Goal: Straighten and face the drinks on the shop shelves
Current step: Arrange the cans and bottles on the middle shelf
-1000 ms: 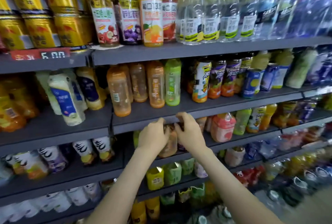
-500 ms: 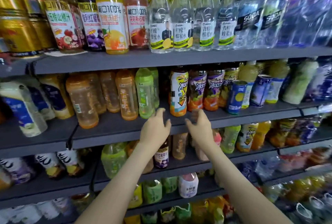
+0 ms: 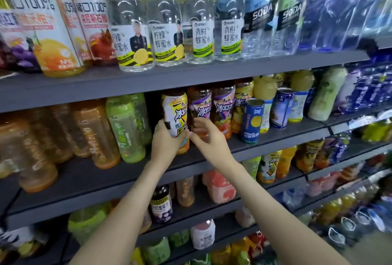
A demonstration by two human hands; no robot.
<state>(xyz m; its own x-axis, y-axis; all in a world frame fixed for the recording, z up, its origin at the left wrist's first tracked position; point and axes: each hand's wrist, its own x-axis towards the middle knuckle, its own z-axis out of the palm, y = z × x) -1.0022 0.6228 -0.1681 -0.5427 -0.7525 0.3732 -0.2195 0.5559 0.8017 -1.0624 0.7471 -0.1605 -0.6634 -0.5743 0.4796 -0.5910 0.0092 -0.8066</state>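
Yellow bottle (image 3: 175,112) is being gripped low down by the left hand (image 3: 167,139), with the fingers wrapped round its lower part and the thumb up its left side. It's being kept upright near the front of the middle shelf (image 3: 275,137), label facing out. Its base is mostly being hidden by the hand, so whether it's standing on the shelf or lifted a bit can't be told.

Right hand (image 3: 206,137) is being held just beside it, fingers curled in front of the lower part of the purple bottle (image 3: 201,105) next door. Its thumb is touching or almost touching the left fingertips. Whether anything is actually being pinched there can't be told, too blurry.

Green bottle (image 3: 125,126) is being left leaning a little off to the left, apart from the yellow one. Blue can (image 3: 253,120) is being kept near the shelf's front edge, further right. Clear bottles (image 3: 135,31) are being displayed in a row on the shelf above.
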